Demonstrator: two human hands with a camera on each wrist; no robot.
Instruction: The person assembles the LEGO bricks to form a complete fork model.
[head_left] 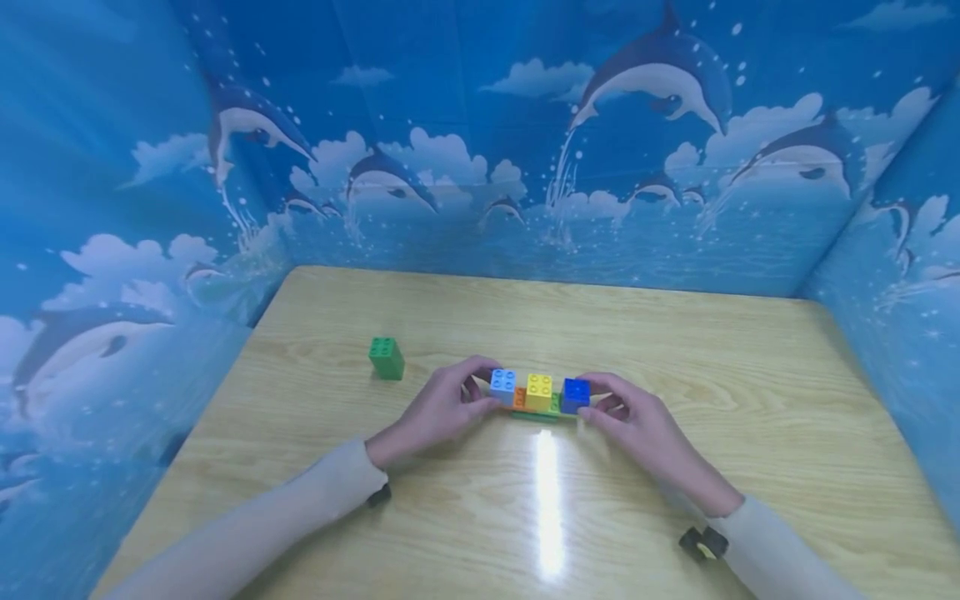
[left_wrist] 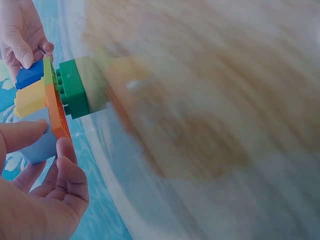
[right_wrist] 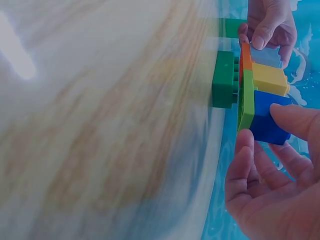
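Note:
A row of toy building bricks spans the gap between the two hands: light blue (head_left: 503,387), yellow (head_left: 539,392) and dark blue (head_left: 576,396). They sit on an orange plate (left_wrist: 57,115) and a light green plate (right_wrist: 247,102), laid end to end. My left hand (head_left: 450,400) pinches the light blue end between thumb and fingers; my right hand (head_left: 637,425) grips the dark blue end. Under the plates' middle is a dark green brick (right_wrist: 223,80) on the table, its studs facing them. Whether studs and plates touch, I cannot tell.
A tall green brick block (head_left: 386,358) stands on the wooden table (head_left: 300,433), left of and beyond my left hand. A blue dolphin-print curtain (head_left: 465,167) surrounds the table's back and sides. Light reflects off the tabletop in front of the bricks.

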